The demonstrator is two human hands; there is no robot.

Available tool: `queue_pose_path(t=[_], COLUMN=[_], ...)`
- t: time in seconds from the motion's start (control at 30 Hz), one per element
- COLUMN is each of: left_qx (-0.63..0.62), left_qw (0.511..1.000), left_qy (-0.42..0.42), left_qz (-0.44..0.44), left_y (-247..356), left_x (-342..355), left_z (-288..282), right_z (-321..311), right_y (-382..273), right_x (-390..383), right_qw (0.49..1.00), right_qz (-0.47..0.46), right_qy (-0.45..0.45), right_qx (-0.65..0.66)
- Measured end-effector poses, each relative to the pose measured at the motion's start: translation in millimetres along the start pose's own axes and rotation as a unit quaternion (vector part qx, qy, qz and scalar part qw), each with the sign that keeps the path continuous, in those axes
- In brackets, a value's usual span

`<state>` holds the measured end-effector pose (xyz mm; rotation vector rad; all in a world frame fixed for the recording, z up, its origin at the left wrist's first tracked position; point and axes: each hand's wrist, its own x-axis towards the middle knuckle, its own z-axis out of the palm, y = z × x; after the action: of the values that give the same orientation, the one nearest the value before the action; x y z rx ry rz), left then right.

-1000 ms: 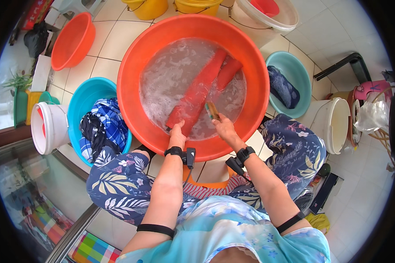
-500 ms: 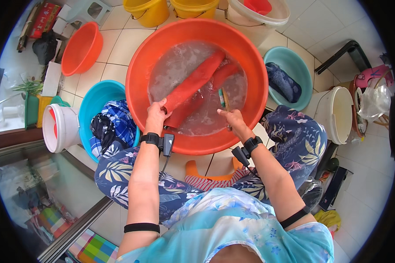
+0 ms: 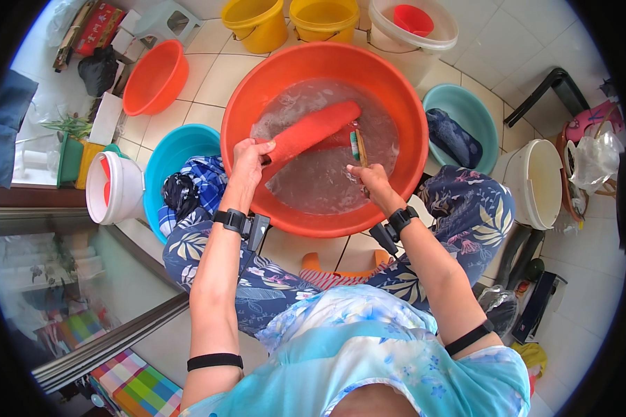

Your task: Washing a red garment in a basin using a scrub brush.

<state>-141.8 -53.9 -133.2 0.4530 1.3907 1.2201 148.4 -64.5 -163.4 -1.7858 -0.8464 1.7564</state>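
Observation:
In front of me stands a large orange-red basin (image 3: pixel 241 104) of cloudy, sudsy water. My left hand (image 3: pixel 249 160) grips the near end of a long, flat red piece (image 3: pixel 316 128) with a rounded far end; I cannot tell what kind of article it is. It slants over the water toward the far right. Part of a second red piece (image 3: pixel 335 143) shows beneath it. My right hand (image 3: pixel 375 182) is closed around a scrubbing brush (image 3: pixel 359 147) with a wooden body and pale and green bristles, held beside the red piece's right end.
On the left, a blue basin (image 3: pixel 158 156) holds checked and dark cloths, beside a white bucket (image 3: pixel 124 194). A teal basin (image 3: pixel 485 118) with dark blue cloth sits on the right. Behind are yellow buckets (image 3: pixel 263 31) and a white bucket (image 3: pixel 389 52). A smaller orange basin (image 3: pixel 167 76) stands far left.
The red piece in my left hand now lies at a flatter slant, covering more of the other one. The brush is still in my right hand. The whole view has shifted slightly.

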Motion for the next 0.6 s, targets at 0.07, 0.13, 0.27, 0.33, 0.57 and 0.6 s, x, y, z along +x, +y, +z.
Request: queue_pose_path(t=[0.07, 0.13, 0.27, 0.33, 0.57, 0.6], left_qx=[0.004, 0.008, -0.01, -0.011, -0.008, -0.007], left_qw=[1.0, 0.999, 0.997, 0.996, 0.996, 0.995], left_qy=[-0.009, -0.032, -0.043, -0.05, -0.07, -0.077], left_qz=[0.0, -0.019, -0.064, -0.069, -0.061, -0.061], left_y=[-7.0, -16.3, -35.9, -42.8, -51.0, -51.4], left_x=[-22.0, -38.8, -61.7, -71.1, -95.5, -96.3], left_z=[11.4, 17.3, 33.0, 41.5, 51.2, 51.9], right_z=[1.6, 9.8, 31.5, 43.6, 46.1, 45.4], right_y=[3.1, 2.5, -2.8, -4.0, -9.3, -9.9], right_x=[0.0, -1.7, -15.3, -22.8, -20.9, -17.5], right_qw=[1.0, 0.999, 0.994, 0.992, 0.987, 0.984], right_qz=[0.012, 0.023, 0.064, 0.062, 0.052, 0.054], right_qy=[-0.02, -0.022, -0.057, -0.074, -0.055, -0.031], right_qx=[0.006, 0.021, 0.062, 0.086, 0.145, 0.168])
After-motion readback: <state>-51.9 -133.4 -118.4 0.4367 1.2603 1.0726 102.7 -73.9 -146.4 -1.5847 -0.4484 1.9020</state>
